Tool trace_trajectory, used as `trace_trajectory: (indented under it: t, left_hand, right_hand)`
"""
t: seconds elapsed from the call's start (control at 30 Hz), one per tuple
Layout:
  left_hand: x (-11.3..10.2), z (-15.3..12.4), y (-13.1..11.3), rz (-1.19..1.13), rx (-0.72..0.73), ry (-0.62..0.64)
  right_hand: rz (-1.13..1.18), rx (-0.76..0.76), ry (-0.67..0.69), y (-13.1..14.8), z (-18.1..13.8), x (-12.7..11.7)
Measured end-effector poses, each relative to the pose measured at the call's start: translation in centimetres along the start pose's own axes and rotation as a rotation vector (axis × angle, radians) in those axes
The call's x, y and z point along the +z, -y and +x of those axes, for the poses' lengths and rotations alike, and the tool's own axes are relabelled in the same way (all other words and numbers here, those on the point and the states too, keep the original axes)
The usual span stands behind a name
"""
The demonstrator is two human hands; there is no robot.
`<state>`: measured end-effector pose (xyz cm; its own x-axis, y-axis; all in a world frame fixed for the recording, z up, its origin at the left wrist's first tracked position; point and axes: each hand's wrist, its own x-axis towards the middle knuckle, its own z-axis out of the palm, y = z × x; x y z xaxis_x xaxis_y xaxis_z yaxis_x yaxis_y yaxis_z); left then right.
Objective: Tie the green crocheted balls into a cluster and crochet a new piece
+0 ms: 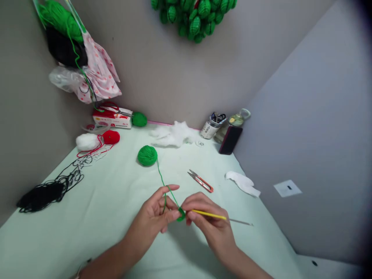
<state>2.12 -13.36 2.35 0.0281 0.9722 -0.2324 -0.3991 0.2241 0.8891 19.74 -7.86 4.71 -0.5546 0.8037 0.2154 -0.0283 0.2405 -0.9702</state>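
My left hand point(158, 211) pinches a small piece of green crochet work point(180, 214) between thumb and fingers. Green yarn point(161, 174) runs over its raised index finger and back to a green yarn ball point(147, 155) on the table. In my right hand point(207, 223) is a crochet hook point(209, 214) with a yellow handle, its grey shaft pointing out to the right. The hook's other end meets the green piece, but my fingers hide the exact contact. Thread snips point(200, 181) with orange handles lie just beyond my right hand.
Black yarn point(43, 197), red yarn point(111, 137) and white yarn point(87, 142) lie at left. At the back are a box point(113, 118), white stuffing point(173, 134), a tin of tools point(210, 128) and a leaning phone point(230, 140). White cloth point(242, 183) lies at right.
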Motion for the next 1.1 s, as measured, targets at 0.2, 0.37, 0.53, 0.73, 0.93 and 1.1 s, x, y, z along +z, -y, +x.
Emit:
trace_trajectory:
  t: [0.2,0.37,0.53,0.73,0.93,1.1]
  left_hand:
    - [-0.3,-1.6,-3.4,0.022,0.03,0.087]
    - [-1.1,-1.2,-5.9,0.044,0.083,0.119]
    - [-1.1,0.4,-7.5,0.036,0.118,0.118]
    - [-1.0,2.4,-8.2,0.015,0.138,0.121]
    - [-1.5,3.3,-8.0,0.12,0.12,0.056]
    - [-2.1,3.7,-7.5,0.122,0.109,0.036]
  right_hand:
    - [0.138,-0.081,-0.106,1.7,0.1,2.4]
    - [0.179,-0.193,-0.214,2.2,1.5,4.5]
    - [0.264,-0.184,-0.326,2.6,3.6,4.6]
    - [0.403,-0.097,-0.307,2.7,5.8,3.4]
    - [0.139,-0.17,-0.252,2.4,5.8,2.4]
    - [-0.605,-0.538,-0.18,1.3,4.9,2.3]
